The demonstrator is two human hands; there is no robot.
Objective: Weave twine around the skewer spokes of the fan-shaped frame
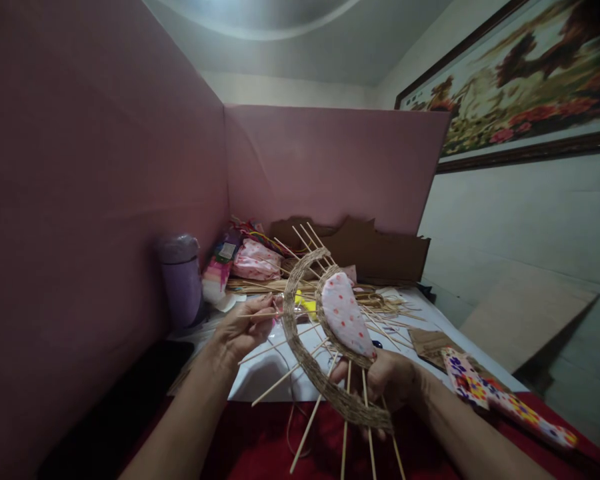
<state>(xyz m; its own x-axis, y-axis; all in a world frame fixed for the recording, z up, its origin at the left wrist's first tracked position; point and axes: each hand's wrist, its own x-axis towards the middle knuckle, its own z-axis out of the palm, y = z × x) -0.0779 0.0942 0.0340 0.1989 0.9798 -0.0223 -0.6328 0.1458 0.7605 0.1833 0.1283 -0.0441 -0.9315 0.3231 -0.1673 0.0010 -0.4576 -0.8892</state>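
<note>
In front of me is a half-round woven piece with two bands of brown twine [300, 347] around thin wooden sticks [275, 385] that fan outward. At its centre is a white fabric half-circle with red dots [344, 312]. My right hand [393, 377] grips the piece at its lower inner corner, the fingers partly behind the sticks. At the outer band's left side, my left hand [247, 327] has thumb and fingers pinched together beside one stick. What lies between those fingertips is too small to make out. A loose thin strand [291, 427] hangs below the piece.
A purple tumbler [181, 283] stands at left beside a dotted fabric bundle [257, 259]. Loose sticks [387, 327] lie across the white tabletop [260, 373]. Torn cardboard [385, 257] leans at the back. Flowered fabric [510, 403] lies at right. Pink panels [330, 160] enclose the left and back.
</note>
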